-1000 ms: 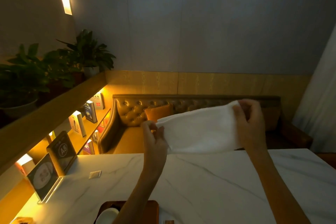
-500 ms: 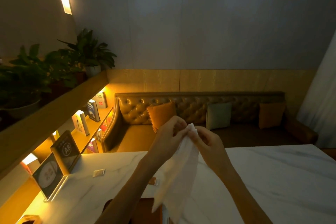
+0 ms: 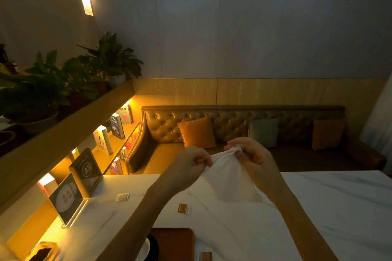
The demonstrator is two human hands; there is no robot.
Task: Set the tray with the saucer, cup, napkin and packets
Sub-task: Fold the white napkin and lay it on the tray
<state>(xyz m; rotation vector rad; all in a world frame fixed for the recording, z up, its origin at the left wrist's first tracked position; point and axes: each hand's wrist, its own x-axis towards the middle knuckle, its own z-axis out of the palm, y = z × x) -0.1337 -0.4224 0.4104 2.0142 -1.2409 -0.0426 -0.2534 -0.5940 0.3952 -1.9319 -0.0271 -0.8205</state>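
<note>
A white napkin hangs folded in the air above the marble table. My left hand pinches its left corner and my right hand pinches the top, the two hands close together. At the bottom edge lies a brown wooden tray with a white cup or saucer partly hidden by my left forearm. A white packet lies on the table to the left, a brown packet below the napkin, and another brown packet right of the tray.
Two acrylic sign stands rise at the table's left edge. A tissue box sits at the bottom left corner. Behind the table runs a leather sofa with cushions; a lit bookshelf and plants stand on the left.
The napkin was stretched wide between my hands, then brought together and folded. Now my hands have parted a little, holding it by its top corners. The view has tilted down.
</note>
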